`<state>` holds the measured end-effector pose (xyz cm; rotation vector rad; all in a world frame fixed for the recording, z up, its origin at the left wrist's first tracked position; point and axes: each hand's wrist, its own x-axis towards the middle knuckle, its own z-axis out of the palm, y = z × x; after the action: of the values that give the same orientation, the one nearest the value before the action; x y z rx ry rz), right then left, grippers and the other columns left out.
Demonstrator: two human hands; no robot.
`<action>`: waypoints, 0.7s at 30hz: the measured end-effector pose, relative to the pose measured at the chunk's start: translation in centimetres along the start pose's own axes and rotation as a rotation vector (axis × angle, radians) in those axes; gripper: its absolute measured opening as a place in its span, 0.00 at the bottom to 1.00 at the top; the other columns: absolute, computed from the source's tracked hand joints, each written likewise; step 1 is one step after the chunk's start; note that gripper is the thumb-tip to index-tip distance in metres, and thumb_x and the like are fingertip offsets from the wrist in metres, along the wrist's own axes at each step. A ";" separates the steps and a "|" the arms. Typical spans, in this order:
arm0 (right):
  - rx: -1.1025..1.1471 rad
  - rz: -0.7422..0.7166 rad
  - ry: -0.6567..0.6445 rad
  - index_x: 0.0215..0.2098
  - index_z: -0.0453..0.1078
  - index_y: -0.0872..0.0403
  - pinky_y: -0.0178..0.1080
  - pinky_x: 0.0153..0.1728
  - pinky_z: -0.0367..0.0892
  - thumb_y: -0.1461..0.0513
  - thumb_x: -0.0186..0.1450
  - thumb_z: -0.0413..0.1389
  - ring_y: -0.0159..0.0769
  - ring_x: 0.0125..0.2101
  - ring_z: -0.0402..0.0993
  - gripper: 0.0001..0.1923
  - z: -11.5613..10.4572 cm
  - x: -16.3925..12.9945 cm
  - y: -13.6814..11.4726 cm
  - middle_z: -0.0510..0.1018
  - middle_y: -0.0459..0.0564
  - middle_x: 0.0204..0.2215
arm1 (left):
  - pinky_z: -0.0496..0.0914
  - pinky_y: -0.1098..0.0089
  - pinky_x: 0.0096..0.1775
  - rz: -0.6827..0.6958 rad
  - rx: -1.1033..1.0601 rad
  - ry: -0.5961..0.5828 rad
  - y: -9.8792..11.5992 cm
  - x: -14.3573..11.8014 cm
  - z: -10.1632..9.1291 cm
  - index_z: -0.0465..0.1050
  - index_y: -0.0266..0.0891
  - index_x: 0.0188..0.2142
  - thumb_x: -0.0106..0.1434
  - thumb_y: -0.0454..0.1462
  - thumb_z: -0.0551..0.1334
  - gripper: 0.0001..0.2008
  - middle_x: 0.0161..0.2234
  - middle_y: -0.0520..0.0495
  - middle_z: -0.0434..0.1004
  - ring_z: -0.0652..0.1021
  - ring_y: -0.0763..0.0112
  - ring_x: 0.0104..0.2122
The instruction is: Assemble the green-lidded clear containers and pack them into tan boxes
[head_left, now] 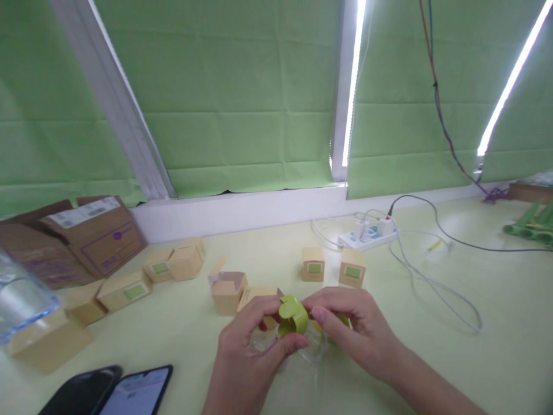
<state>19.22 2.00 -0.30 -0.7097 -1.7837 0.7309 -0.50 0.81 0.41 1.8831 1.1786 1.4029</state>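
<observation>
Both hands meet at lower centre of the frame, just above the pale table (475,357). Left hand (250,351) is closed, thumb and fingers pinching a small lime-green clip-like piece (292,314). Right hand (354,331) is also closed, fingertips on the same green piece from the right side; a clear plastic wrapper (313,349) shows beneath and between the hands.

Just behind the hands: an open tan carton (227,291), flap up. Two closed cartons with green labels (332,266) stand upright further back, centre. More cartons (142,279) lie scattered at left. Large brown shipping box (73,236) at far left. Two phones (108,392) at lower left edge. White power strip (369,233) with cables at upper right of the table.
</observation>
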 end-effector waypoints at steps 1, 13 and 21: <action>0.008 -0.012 -0.016 0.40 0.83 0.51 0.38 0.38 0.74 0.63 0.70 0.55 0.38 0.36 0.81 0.12 -0.1 0.0 0.0 0.85 0.51 0.33 | 0.67 0.71 0.33 0.002 0.009 0.012 0.0 0.0 0.0 0.82 0.43 0.30 0.48 0.38 0.77 0.10 0.30 0.52 0.82 0.75 0.67 0.29; 0.147 0.226 -0.061 0.56 0.72 0.47 0.37 0.41 0.78 0.58 0.65 0.64 0.37 0.42 0.79 0.21 1.0 -0.3 1.0 0.80 0.51 0.46 | 0.72 0.71 0.44 0.137 0.109 -0.011 -1.2 -0.1 0.0 0.82 0.45 0.35 0.56 0.33 0.72 0.07 0.40 0.49 0.83 0.81 0.65 0.40; 0.163 0.234 -0.090 0.52 0.72 0.50 0.39 0.42 0.76 0.59 0.66 0.63 0.38 0.42 0.78 0.17 0.8 -0.2 1.0 0.79 0.51 0.45 | 0.73 0.70 0.44 0.185 0.170 -0.065 -1.0 0.0 0.0 0.82 0.46 0.37 0.63 0.33 0.65 0.07 0.40 0.47 0.83 0.82 0.65 0.41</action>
<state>18.64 2.42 -1.41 -0.7928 -1.7151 1.0678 -0.80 1.31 -0.36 2.1878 1.1480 1.3611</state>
